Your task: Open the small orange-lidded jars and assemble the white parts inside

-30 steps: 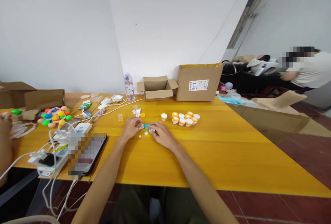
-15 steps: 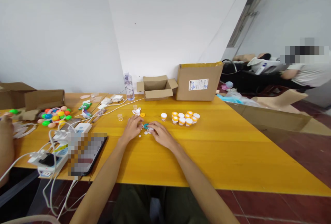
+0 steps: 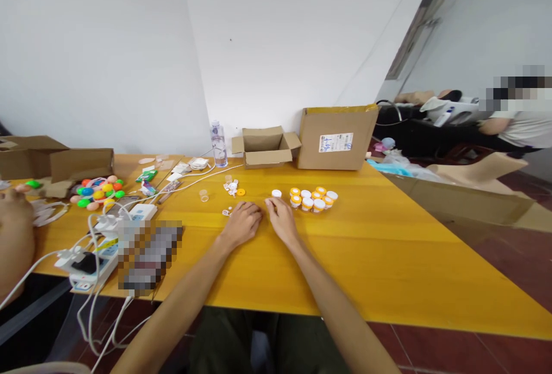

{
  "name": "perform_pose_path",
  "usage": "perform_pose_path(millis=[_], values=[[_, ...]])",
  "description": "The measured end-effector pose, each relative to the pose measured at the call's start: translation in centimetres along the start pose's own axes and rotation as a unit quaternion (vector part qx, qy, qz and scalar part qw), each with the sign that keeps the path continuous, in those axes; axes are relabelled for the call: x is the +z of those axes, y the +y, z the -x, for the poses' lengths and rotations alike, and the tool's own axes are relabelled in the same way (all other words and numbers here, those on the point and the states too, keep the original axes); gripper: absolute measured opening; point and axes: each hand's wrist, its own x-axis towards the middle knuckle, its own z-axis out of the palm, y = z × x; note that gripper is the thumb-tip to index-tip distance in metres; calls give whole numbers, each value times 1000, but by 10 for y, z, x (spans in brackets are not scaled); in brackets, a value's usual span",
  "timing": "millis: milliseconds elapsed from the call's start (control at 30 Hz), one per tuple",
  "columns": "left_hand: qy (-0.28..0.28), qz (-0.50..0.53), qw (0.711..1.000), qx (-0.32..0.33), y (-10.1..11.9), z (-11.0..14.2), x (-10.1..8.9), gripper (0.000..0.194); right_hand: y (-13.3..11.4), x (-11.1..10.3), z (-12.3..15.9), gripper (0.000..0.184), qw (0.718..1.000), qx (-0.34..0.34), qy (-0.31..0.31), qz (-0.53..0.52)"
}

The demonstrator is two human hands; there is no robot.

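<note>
My left hand (image 3: 244, 222) rests palm down on the table with its fingers curled; whatever lies beneath them is hidden. Close beside it, my right hand (image 3: 281, 220) is closed, thumb pressed toward the index finger, and I cannot make out what is in it. Small white pieces (image 3: 226, 212) lie just left of my left fingers. Farther back are more white parts (image 3: 233, 186), an orange ring (image 3: 241, 192) and a clear plastic cup (image 3: 204, 195). A single white-lidded jar (image 3: 276, 194) stands just beyond my right fingers, left of several orange-and-white jars (image 3: 318, 205).
An open cardboard box (image 3: 267, 158) and a taller carton (image 3: 338, 138) stand by the wall, near a water bottle (image 3: 219, 144). To the left are colourful balls (image 3: 99, 194), a power strip (image 3: 103, 253) with cables, a phone (image 3: 155, 256) and another person's arm (image 3: 15, 241).
Both hands have shifted right and closer together. The teal ring and the white piece by my right fingers are now out of sight. The view has turned slightly left.
</note>
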Motion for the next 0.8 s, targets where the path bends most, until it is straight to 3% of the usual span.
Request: perform_pose_path(millis=[200,533,800], values=[[-20,-7,996,-81,-18,8,-4,22,2,0,0,27,1000,8,-21,9],[-20,-12,992,-126,-38,16,-12,19,5,3,1,24,999,17,-35,9],[-9,-42,977,-208,-54,23,-22,22,2,5,2,21,999,12,-30,3]])
